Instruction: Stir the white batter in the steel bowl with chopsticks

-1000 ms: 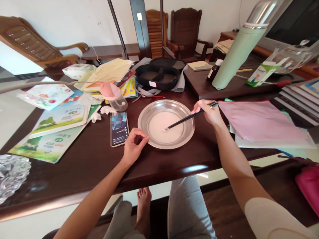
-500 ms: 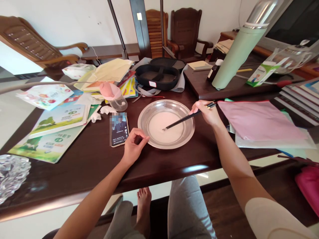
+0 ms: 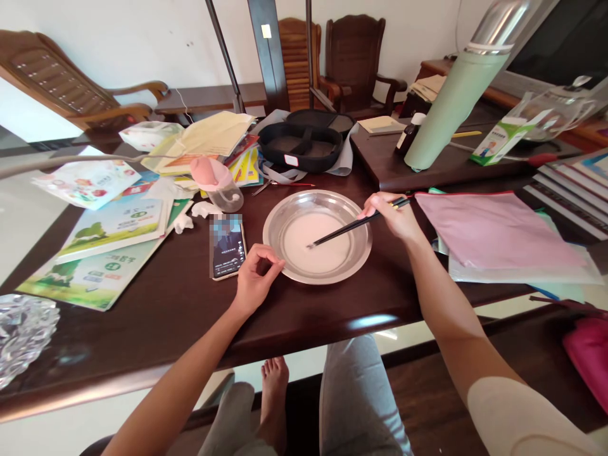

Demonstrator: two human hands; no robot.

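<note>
A round steel dish with a pale pink-white liquid in it sits on the dark wooden table. My right hand is closed round a pair of black chopsticks, whose tips dip into the liquid near the dish's middle. My left hand curls at the dish's near left rim, thumb and fingers touching its edge. A phone with a lit screen lies just left of that hand.
Books and papers cover the table's left side, with a pink-lidded cup. A black case sits behind the dish. A pink folder lies right, a green flask behind it. Crinkled foil rests far left.
The chopstick tips have slid slightly leftward in the liquid and my right hand has shifted a little left with them. The left hand has stayed at the rim.
</note>
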